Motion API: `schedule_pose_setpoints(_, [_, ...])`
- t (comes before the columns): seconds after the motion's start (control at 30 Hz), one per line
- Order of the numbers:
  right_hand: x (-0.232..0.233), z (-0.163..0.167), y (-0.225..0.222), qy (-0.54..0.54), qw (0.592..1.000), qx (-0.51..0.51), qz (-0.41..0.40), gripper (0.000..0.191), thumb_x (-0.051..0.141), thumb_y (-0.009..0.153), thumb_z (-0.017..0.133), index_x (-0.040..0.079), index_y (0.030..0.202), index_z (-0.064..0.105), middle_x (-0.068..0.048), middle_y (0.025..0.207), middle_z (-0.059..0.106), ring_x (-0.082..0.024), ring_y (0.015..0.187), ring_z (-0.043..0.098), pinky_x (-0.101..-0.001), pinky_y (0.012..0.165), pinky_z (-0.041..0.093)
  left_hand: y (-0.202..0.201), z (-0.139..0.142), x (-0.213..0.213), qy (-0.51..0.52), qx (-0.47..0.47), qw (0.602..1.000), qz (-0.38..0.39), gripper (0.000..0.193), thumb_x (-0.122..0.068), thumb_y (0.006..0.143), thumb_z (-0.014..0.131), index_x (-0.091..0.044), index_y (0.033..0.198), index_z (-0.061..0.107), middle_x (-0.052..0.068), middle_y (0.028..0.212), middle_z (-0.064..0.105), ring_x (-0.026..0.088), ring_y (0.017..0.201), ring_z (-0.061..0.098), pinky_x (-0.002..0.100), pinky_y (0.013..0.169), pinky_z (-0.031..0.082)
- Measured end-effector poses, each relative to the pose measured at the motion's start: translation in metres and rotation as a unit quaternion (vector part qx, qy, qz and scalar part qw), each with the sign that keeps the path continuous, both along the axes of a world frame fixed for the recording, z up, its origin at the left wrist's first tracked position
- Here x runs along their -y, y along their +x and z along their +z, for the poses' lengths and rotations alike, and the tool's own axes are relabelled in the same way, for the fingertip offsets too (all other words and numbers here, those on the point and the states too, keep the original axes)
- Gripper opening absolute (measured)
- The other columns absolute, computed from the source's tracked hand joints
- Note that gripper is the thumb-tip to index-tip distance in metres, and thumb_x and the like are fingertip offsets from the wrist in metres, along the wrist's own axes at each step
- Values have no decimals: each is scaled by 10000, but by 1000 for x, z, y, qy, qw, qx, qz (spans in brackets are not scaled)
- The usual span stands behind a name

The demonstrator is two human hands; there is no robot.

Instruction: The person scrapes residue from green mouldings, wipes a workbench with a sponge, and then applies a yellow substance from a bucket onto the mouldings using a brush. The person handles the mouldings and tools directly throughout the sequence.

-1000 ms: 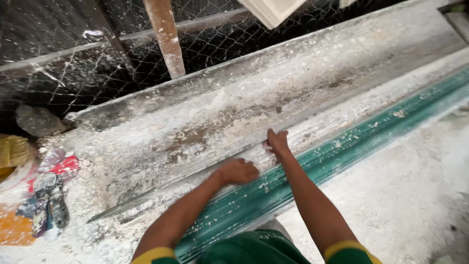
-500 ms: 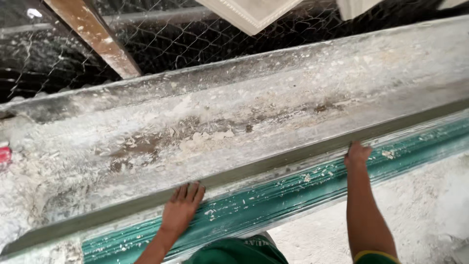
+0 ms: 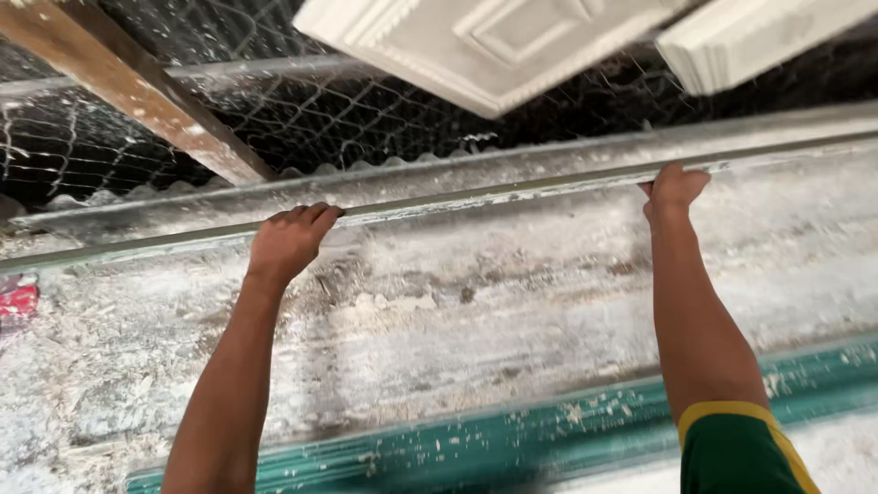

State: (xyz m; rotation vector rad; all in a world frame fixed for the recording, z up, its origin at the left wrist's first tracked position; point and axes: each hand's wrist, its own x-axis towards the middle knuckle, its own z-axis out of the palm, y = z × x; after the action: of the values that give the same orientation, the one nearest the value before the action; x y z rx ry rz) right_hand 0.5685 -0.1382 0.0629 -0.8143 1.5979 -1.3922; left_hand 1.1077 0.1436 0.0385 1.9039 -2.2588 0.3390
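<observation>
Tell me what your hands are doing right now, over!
Left hand and right hand both gripping the top edge of the long plaster-caked panel, tilted up. Green strip along the bottom. Wire mesh close behind.

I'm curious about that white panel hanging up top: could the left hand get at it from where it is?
Probably yes. The left hand grips the long mould's far edge, and the white panel hangs just above and beyond it, with nothing between. It would have to let go first, and the true gap is hard to judge.
</observation>
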Motion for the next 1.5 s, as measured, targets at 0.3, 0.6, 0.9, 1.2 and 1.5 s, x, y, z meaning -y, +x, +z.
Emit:
schedule_pose_setpoints(0.3, [54,-61,51,94,992,-79,-42,559,123,1074,520,-61,1487,191,-292,1380,522,-254,733,767,-307,585,635,28,-31,43,-58,14,998,25,515,-159,921,660,-273,1421,613,84,1353,681,277,1200,614,449,1036,477])
schedule_pose_setpoints(0.6, [16,-29,48,109,977,166,79,639,288,1098,415,74,1629,132,-199,1497,391,-350,1111,680,-380,819,635,27,-47,67,49,-47,989,130,593,-267,1008,619,-179,1569,450,115,1273,639,308,1205,568,531,1105,389])
schedule_pose_setpoints(0.9, [-239,-134,-13,20,964,-118,236,232,201,1123,566,-12,1087,650,-82,920,703,-153,773,647,-304,684,550,-39,-83,-84,-118,-212,956,167,606,-193,1037,556,-52,1593,362,289,1601,364,479,1481,349,606,1181,314])
schedule_pose_setpoints(1.2, [-510,-145,-12,136,986,-37,94,401,362,1142,637,-24,1037,603,-99,861,647,-184,770,642,-309,635,520,1,-93,-447,-83,-168,854,485,507,-302,976,619,11,1372,577,289,1383,558,465,1276,513,582,1025,446])
schedule_pose_setpoints(1.5, [-597,-136,40,212,966,-89,120,445,375,1039,692,-51,1163,656,-139,1002,701,-175,853,685,-335,699,556,40,-103,-524,77,-263,777,566,512,-410,1047,565,15,1333,554,281,1223,589,471,1164,561,617,929,474])
